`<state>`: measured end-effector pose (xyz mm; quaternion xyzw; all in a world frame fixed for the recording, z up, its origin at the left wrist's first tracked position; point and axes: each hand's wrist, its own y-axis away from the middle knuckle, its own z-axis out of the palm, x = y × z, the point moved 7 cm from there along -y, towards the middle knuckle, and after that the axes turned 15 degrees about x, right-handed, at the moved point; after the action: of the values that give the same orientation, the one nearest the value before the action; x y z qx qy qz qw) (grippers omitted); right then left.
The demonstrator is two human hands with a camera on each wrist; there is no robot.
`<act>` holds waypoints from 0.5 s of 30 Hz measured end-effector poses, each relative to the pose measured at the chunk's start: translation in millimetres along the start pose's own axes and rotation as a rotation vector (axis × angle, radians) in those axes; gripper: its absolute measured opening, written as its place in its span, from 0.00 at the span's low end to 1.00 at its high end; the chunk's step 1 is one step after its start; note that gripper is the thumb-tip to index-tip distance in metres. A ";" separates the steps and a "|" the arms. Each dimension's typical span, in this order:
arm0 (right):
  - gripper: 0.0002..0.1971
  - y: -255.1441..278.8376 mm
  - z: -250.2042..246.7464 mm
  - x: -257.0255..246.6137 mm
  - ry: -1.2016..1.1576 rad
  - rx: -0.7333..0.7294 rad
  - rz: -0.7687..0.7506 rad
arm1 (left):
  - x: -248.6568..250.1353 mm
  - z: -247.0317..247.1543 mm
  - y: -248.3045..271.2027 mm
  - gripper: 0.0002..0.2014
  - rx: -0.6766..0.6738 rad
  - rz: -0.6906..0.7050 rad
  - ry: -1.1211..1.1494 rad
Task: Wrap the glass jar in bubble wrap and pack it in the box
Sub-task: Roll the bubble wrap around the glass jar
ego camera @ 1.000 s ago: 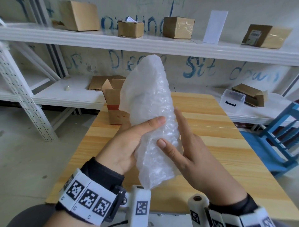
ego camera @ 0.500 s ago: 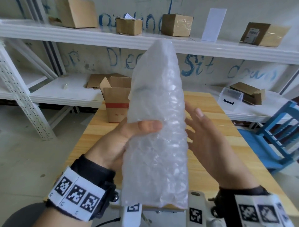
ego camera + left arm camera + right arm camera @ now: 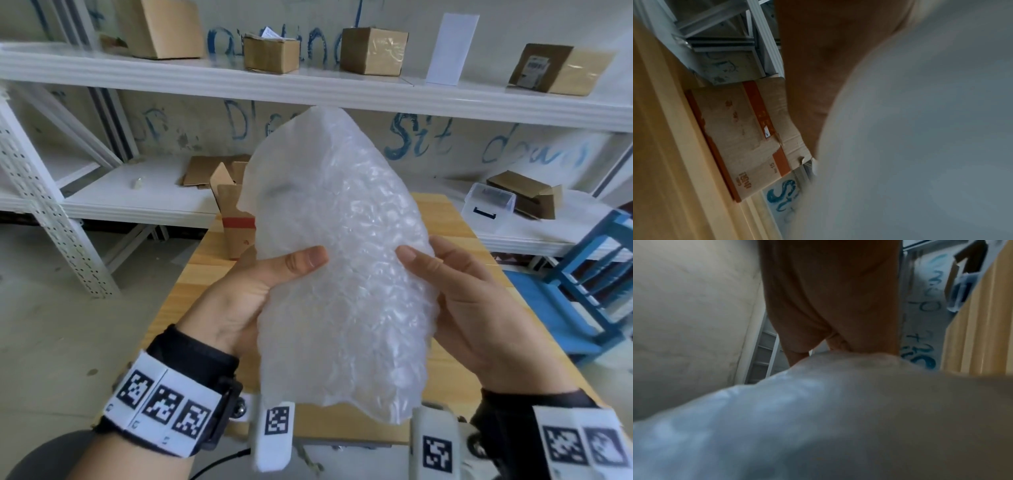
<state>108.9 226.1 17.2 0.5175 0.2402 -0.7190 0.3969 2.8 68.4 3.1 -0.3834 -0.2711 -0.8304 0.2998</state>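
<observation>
A tall bundle of bubble wrap [image 3: 342, 260] is held upright above the wooden table [image 3: 455, 240]; the glass jar inside is hidden by the wrap. My left hand [image 3: 246, 291] grips its left side, thumb across the front. My right hand [image 3: 455, 291] holds the right side, thumb on the front and fingers behind. The open cardboard box [image 3: 233, 219] with a red band stands at the table's far left, behind the bundle. In the left wrist view the box [image 3: 744, 134] shows beside the palm [image 3: 809, 65] and blurred wrap [image 3: 920, 129]. The right wrist view shows my hand [image 3: 828, 296] on the wrap [image 3: 818, 418].
White metal shelving [image 3: 308, 89] runs behind the table, carrying several cardboard boxes [image 3: 373, 51] and a white card [image 3: 452, 48]. The lower shelf holds flattened cardboard [image 3: 205, 171], a clear plastic container [image 3: 486, 205] and another box [image 3: 527, 192]. A blue chair [image 3: 592, 281] stands at the right.
The right hand, open and apart from the bundle half a second ago, has closed onto its right side. The bundle's top has tilted slightly left; the left hand kept its grip.
</observation>
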 end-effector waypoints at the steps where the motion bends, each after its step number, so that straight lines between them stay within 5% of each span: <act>1: 0.25 -0.9 -3.2 -2.2 0.031 0.032 -0.040 | -0.5 -1.2 0.2 0.35 0.007 -0.007 -0.018; 6: 0.19 1.7 -11.0 -13.2 0.200 0.117 -0.209 | 6.7 -10.4 -1.0 0.34 0.150 0.061 -0.183; 10: 0.17 3.4 -15.1 -19.6 0.413 0.251 -0.331 | 14.0 -15.4 -0.6 0.17 0.220 0.157 -0.227; 15: 0.35 12.3 -19.0 -32.8 0.822 0.503 -0.544 | 17.6 -22.1 -2.3 0.13 0.285 0.221 -0.215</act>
<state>134.4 244.1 42.1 0.7539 0.3213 -0.5694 -0.0653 -18.6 49.9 4.3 -0.4509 -0.3723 -0.7001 0.4098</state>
